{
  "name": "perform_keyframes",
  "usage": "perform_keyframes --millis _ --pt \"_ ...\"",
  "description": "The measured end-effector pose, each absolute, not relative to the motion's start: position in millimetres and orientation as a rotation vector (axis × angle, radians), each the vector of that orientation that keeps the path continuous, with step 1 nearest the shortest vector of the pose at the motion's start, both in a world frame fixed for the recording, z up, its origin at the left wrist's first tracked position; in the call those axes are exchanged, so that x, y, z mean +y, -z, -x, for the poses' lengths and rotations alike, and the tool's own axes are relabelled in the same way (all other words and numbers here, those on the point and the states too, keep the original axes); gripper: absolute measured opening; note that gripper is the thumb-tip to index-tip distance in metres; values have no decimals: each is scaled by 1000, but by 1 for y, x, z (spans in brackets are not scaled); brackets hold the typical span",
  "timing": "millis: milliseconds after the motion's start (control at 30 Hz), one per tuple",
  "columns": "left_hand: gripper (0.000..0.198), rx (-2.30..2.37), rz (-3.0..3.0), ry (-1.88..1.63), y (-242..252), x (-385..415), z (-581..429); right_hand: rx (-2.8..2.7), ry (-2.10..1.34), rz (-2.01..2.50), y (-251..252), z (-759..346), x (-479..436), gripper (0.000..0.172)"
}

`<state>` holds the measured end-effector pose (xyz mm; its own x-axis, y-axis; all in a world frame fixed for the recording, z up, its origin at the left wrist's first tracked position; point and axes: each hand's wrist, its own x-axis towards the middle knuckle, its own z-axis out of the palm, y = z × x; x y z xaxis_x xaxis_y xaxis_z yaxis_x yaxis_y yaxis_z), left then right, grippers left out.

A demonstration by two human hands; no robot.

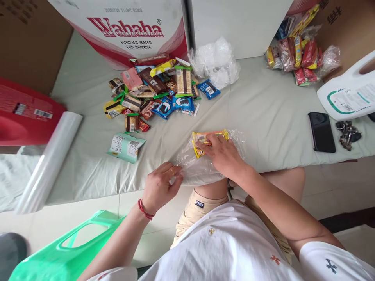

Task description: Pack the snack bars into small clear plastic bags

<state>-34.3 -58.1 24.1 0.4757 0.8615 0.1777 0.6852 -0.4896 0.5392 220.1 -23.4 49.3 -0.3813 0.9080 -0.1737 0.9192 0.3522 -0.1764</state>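
Near the table's front edge lies a clear plastic bag (202, 169), with a yellow and orange snack packet (202, 137) in or on it; which of the two cannot be made out. My right hand (221, 152) rests over the packet, its fingers bent onto the wrapper. My left hand (164, 179), with a ring and a red bracelet, pinches the bag's left edge between thumb and fingers. Left of the bag, a mint green packet (125, 147) lies flat. Behind it is a pile of wrapped snacks (155, 84).
A Wahaha carton (125, 27) stands behind the pile, beside crumpled clear plastic (216, 62). Bagged snacks (295, 54), a white jug (348, 89), a phone (322, 132) and keys (348, 134) are right. A plastic roll (49, 162) and red container (27, 113) are left.
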Motion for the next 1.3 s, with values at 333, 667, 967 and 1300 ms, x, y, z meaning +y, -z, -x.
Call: perform_keyframes --millis 333,667,967,1300 --pt "51 1586 -2263 -906 -40 -4 -19 2763 334 -1794 -27 -226 -26 52" --pt "29 1547 -2170 -541 -26 17 0 2800 456 -1793 -24 -234 -25 47" --pt "25 1862 -1905 -827 -3 -19 63 2869 448 -1811 -16 -236 -22 44" --pt "89 1441 -2242 -996 -39 25 6 2889 412 -1801 -15 -235 -22 41"
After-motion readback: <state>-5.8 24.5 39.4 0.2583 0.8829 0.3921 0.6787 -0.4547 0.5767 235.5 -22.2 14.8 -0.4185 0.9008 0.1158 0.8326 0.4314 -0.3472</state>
